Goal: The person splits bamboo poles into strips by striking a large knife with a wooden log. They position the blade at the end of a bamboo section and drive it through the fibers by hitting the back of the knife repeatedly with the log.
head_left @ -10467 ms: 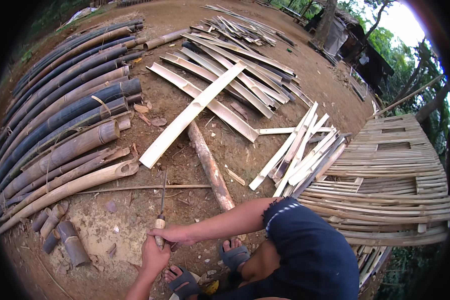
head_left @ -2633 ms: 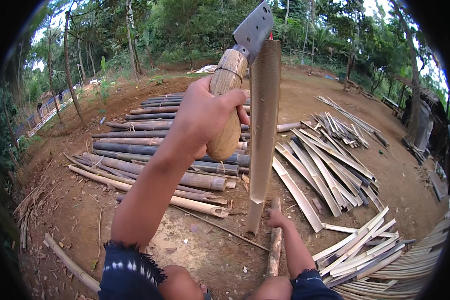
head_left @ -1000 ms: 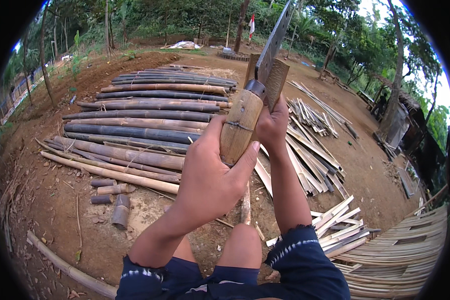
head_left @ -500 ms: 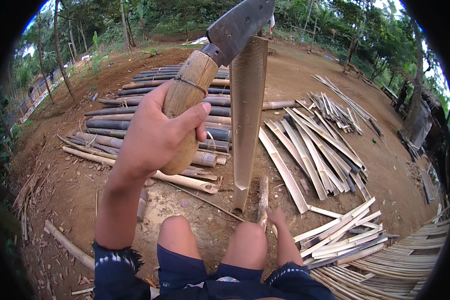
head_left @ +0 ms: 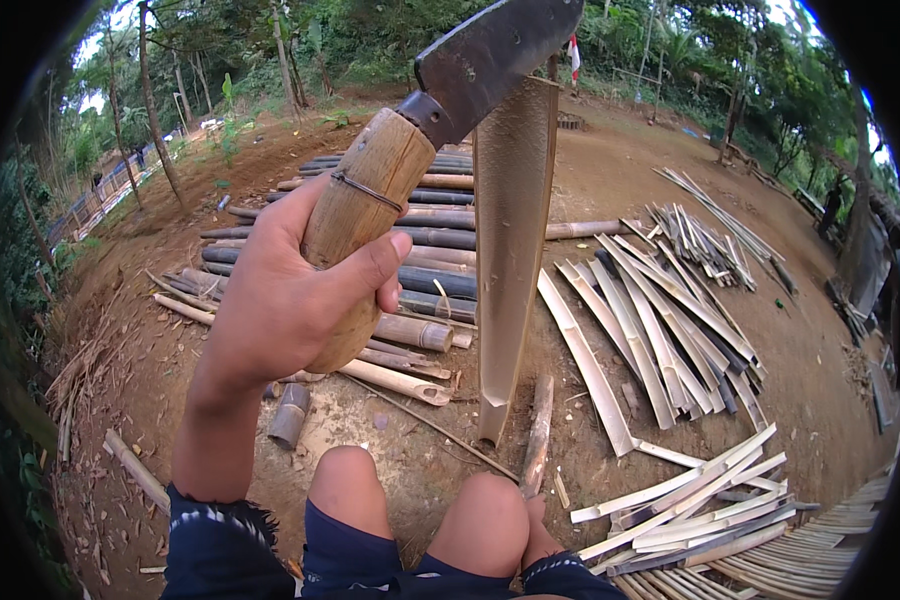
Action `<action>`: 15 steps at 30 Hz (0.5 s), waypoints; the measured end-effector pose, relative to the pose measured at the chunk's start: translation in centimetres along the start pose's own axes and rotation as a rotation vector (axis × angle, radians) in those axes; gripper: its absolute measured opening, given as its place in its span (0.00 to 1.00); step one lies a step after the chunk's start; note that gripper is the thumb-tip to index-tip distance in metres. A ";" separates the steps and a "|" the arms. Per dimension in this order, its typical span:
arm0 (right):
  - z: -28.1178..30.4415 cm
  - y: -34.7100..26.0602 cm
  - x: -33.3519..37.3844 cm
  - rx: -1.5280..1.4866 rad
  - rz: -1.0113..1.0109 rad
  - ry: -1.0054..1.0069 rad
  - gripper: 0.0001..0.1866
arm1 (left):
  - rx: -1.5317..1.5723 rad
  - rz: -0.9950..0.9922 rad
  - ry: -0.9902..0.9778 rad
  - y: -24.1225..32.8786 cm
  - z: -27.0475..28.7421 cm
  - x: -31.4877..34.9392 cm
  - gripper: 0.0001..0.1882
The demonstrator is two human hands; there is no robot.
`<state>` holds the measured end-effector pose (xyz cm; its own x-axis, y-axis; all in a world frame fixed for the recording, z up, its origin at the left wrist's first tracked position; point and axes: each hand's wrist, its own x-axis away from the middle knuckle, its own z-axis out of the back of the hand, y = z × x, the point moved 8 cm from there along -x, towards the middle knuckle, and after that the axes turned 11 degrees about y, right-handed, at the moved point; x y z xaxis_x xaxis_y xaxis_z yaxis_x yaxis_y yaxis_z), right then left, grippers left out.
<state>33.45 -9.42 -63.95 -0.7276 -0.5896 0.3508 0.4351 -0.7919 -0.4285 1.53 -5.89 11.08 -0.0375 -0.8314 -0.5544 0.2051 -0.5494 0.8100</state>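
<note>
My left hand [head_left: 285, 275] is wrapped around the thick wooden handle of a machete [head_left: 375, 185], raised in front of me. Its dark broad blade reaches up and right, its lower edge meeting the top of a split bamboo piece [head_left: 513, 230]. This half-round length stands upright on the ground, its hollow side toward me. Low down beside my knee, my right hand [head_left: 536, 511] is closed at the near end of a short wooden stick [head_left: 538, 435]; the knee hides part of that hand and the fingers show poorly.
Whole bamboo poles [head_left: 440, 240] lie stacked behind the upright piece. Split bamboo strips [head_left: 650, 320] spread to the right, with another strip pile [head_left: 700, 500] nearer me. A short bamboo section [head_left: 290, 415] sits left of my knees. Trees [head_left: 290, 60] line the back.
The view has shifted, so the surroundings sit farther right. My right hand has drawn closer to my knee, which now partly covers it. The blade remains at the bamboo's top.
</note>
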 end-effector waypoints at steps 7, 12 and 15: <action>3.1 0.7 -4.9 -0.185 -0.018 0.002 0.40 | -0.038 -0.016 -0.027 -0.4 -0.2 -0.8 0.14; 17.3 -7.4 0.7 -0.397 0.277 0.081 0.38 | -0.020 -0.047 0.019 -1.5 0.7 -1.5 0.13; 33.9 -13.8 5.2 -0.618 0.550 0.422 0.34 | 0.015 -0.042 -0.010 -2.7 0.0 -2.4 0.13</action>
<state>41.61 -6.92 -27.97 -0.6880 -0.6544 -0.3136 0.5046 -0.1210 -0.8548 1.09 -2.46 10.24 -0.0560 -0.8085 -0.5858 0.1887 -0.5847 0.7890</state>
